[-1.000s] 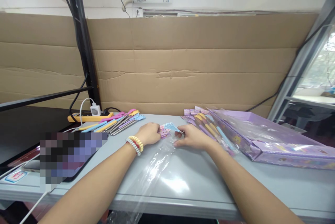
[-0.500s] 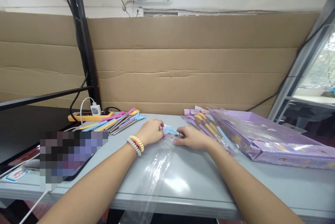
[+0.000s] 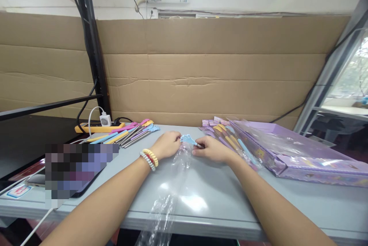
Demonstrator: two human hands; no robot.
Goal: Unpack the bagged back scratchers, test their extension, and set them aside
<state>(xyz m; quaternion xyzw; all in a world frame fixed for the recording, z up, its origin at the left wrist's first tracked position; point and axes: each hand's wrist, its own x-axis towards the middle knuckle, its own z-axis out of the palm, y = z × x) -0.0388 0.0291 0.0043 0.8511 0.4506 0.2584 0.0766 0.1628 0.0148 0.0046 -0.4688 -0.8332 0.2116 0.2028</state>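
Observation:
My right hand (image 3: 212,149) is closed around the metal rod of a back scratcher, whose light-blue claw-shaped head (image 3: 188,139) points left. Just left of that head, my left hand (image 3: 167,144) has its fingers curled on the upper end of a clear plastic bag (image 3: 163,205). The bag trails down between my forearms and over the table's front edge. My left fingertips are partly hidden, and the claw head lies over or at the bag's upper end; I cannot tell whether it is inside.
Loose back scratchers (image 3: 129,134) in several colours lie at the back left by a yellow power strip (image 3: 100,127). Bagged ones (image 3: 230,138) lie right, beside a purple box (image 3: 287,161). A blurred-out device (image 3: 82,173) sits left on the grey table (image 3: 224,207). Cardboard (image 3: 201,69) stands behind.
The blue claw head has lifted slightly and shows more plainly, with more rod visible near my right fingers. The bag's folds have shifted. Both hands stay nearly in place.

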